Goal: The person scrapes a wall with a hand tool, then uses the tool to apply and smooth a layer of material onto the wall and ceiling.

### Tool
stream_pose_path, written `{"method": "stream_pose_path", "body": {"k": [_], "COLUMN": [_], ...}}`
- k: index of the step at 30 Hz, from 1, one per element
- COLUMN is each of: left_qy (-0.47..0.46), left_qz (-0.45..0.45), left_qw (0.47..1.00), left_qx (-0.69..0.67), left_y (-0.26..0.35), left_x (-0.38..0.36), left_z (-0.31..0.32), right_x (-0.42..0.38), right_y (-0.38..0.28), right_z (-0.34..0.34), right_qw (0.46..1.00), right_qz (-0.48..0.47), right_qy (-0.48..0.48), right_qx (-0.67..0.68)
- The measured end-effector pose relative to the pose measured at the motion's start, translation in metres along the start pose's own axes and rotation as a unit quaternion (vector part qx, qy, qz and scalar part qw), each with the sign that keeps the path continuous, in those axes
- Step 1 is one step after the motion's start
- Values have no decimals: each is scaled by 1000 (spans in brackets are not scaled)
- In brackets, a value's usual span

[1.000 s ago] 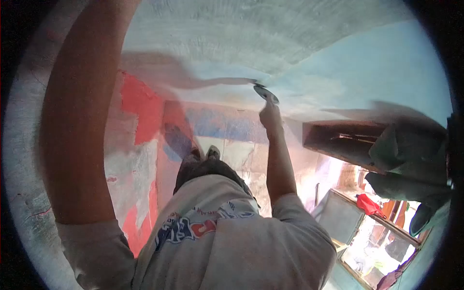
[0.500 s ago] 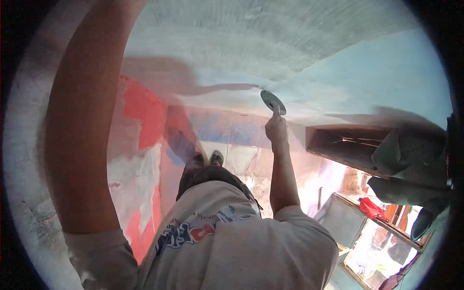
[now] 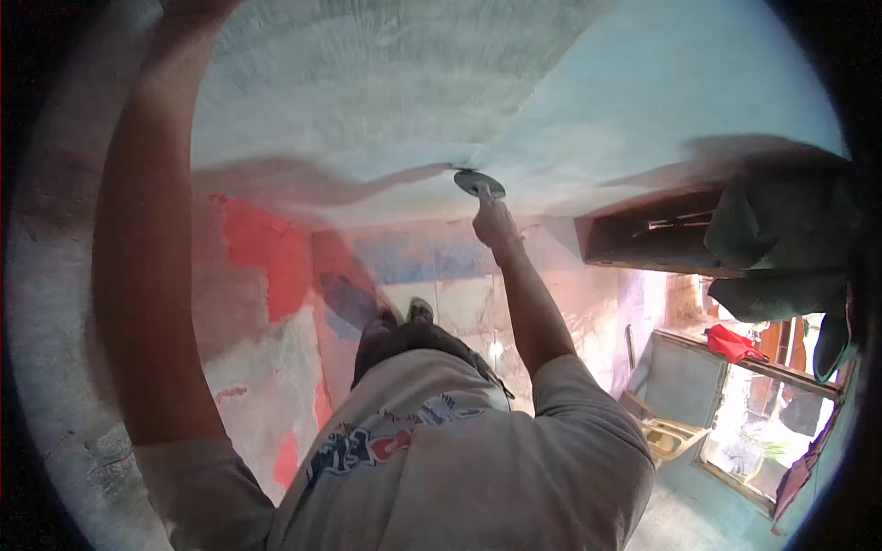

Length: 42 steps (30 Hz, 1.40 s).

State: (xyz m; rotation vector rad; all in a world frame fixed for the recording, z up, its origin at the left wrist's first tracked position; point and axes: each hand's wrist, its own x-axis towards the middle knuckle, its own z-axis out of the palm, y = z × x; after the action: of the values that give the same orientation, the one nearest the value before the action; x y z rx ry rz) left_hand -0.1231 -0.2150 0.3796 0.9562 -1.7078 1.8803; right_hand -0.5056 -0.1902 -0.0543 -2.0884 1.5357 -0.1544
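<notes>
Clutching the disc (image 3: 479, 183) just above, the right hand (image 3: 495, 224) should press softly and evenly where the disc's far edge seems to meet the pale surface (image 3: 570, 129), though whether the left hand (image 3: 196, 7), up leftward, grips anything cannot be told.

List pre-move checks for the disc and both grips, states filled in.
1. Right grip on the disc: ok, hand closed at its near side.
2. Disc contact with the surface: cannot tell; its edge meets the arm's shadow, but pressure doesn't show.
3. Left grip secure: cannot tell; mostly cut off at the top edge.
4. Surface uniform: not ok; streaked grey area adjoins pale blue area.
5. Footing stable: cannot tell; a shoe shows, its support doesn't.
</notes>
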Motion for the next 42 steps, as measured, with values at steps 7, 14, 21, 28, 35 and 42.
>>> {"method": "stream_pose_path", "body": {"k": [7,14,21,28,35,42], "left_qy": [11,-58,-71,-95,-126,-116], "left_qz": [-21,9,50,54,59,56], "left_qw": [999,998,996,992,990,991], "left_qx": [-23,-24,-31,-64,-36,-24], "left_y": [5,-27,-37,-43,-44,-45], "left_x": [5,-32,-34,-31,-24,-22], "left_z": [0,17,14,6,1,3], "right_x": [18,2,-5,25,20,8], "right_y": [20,10,10,37,34,21], "right_z": [39,36,40,83,81,57], "right_qw": [999,998,996,998,999,995], "right_qz": [44,39,66,36,42,81], "right_qy": [-11,-7,-27,-15,-17,-47], "right_qx": [3,49,55,42,-15,21]}}
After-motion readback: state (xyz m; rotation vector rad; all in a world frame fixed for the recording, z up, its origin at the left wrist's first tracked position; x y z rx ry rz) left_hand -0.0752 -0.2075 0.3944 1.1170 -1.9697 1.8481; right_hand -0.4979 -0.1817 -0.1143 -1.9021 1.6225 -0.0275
